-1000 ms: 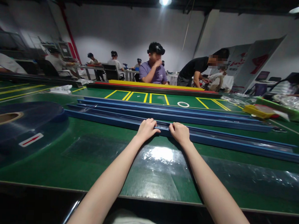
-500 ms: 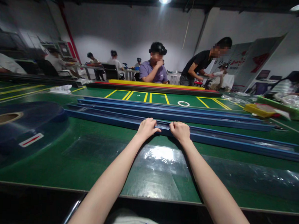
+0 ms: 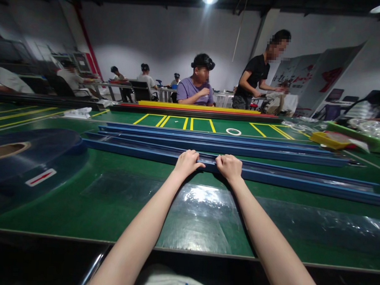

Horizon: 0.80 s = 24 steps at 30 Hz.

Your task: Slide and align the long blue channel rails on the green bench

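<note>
My left hand (image 3: 186,162) and my right hand (image 3: 229,166) sit side by side on the nearest long blue rail (image 3: 301,181), fingers curled over its near edge and gripping it. The rail lies across the green table (image 3: 111,206) from left to far right. Behind it lie two more blue rails (image 3: 209,144), parallel to it. A clear plastic sheet (image 3: 205,214) lies flat on the table in front of the rail, under my forearms.
A big roll of blue film (image 3: 25,160) rests at the left. A white ring (image 3: 233,131) and yellow and red strips (image 3: 198,107) lie farther back. A yellow tray (image 3: 330,141) sits at the right. People sit and stand beyond the table.
My hands have stayed on the near blue rail, almost still. The person in black behind the table has straightened up from a bent-over pose.
</note>
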Available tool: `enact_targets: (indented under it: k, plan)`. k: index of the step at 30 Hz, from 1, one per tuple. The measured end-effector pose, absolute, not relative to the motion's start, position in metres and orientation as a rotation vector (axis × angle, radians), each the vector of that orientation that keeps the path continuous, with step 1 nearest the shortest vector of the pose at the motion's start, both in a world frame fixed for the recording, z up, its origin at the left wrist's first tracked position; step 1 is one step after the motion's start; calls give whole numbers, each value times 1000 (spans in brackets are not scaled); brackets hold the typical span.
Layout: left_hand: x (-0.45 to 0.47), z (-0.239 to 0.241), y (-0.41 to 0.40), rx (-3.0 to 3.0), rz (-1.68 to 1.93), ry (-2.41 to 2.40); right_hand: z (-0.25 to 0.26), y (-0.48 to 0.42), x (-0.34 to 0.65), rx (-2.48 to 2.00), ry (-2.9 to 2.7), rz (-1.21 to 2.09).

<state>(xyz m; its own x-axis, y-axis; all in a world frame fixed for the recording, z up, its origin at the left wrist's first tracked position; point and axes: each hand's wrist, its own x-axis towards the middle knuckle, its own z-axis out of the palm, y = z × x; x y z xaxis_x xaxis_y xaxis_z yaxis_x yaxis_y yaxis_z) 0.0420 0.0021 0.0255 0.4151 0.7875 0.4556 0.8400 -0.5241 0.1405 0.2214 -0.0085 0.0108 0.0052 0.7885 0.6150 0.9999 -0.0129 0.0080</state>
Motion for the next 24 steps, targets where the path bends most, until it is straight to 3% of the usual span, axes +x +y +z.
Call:
enact_targets:
  k: [16,24]
  plan:
    - [39,20,1,-2538,-650,-1382,16,-8,227,-1937,-1866,-566]
    - [33,18,5,-2563,-645,-1390,18,-16,281,-2078,-1797,-500]
